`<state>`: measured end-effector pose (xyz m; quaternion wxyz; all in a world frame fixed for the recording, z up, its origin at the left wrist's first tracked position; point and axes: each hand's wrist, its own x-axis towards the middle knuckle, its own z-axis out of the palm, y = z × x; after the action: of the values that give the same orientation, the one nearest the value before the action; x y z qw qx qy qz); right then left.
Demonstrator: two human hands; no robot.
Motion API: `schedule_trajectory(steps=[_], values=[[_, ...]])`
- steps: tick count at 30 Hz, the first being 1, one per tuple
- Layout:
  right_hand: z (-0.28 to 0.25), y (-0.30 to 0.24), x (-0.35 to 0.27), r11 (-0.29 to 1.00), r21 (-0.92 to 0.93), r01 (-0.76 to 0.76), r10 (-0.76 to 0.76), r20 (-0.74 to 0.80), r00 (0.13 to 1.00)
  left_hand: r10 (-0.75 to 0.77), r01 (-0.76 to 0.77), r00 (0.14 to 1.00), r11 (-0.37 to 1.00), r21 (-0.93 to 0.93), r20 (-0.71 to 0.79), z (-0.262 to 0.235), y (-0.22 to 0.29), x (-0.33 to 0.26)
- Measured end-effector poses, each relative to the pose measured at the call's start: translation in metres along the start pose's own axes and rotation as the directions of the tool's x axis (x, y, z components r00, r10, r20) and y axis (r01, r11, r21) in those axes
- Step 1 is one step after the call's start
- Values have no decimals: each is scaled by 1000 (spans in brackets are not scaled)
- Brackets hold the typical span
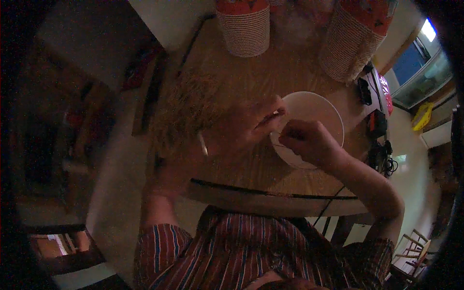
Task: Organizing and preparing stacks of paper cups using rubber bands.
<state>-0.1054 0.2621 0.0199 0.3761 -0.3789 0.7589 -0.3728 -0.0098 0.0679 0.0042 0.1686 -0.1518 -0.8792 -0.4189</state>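
Striped shirt (232, 251) leans close; both hands meet at the white plate's (324, 108) near rim. The left hand (241, 128) pinches something small and pale, the right hand (304, 140) pinches a thin thread; in such dim light either could slip.

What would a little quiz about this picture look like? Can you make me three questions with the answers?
1. True or false: the white plate sits on a wooden table.
2. How many woven baskets stand at the far edge of the table?
3. Which hand is over the plate: A) left hand, B) right hand, C) neither?

Key:
1. True.
2. Two: one basket at the middle, another basket to the right.
3. B. The right hand is closed over the near rim of the plate; the left hand is beside it, fingers pinched on something small and pale.
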Motion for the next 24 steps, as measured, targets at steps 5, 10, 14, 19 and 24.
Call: schedule_trajectory(steps=[5, 10, 14, 19, 24], values=[[3, 20, -4, 945, -118, 305, -317, -100, 943, 47, -50, 998, 996, 70, 45, -9, 25, 15], [7, 0, -24, 952, -193, 237, -270, -170, 948, 106, -129, 980, 983, 128, 170, -5, 15, 31], [9, 21, -27, 801, -471, 370, -503, -193, 843, 29, -38, 962, 999, 30, 273, -2, 16, 40], [5, 15, -34, 544, -720, 430, -654, -43, 755, 10, -13, 957, 1000, 9, 291, 2, 4, 46], [2, 6, -36, 359, -869, 341, -586, 74, 807, 82, -81, 937, 997, -17, 340, 6, -2, 54]])
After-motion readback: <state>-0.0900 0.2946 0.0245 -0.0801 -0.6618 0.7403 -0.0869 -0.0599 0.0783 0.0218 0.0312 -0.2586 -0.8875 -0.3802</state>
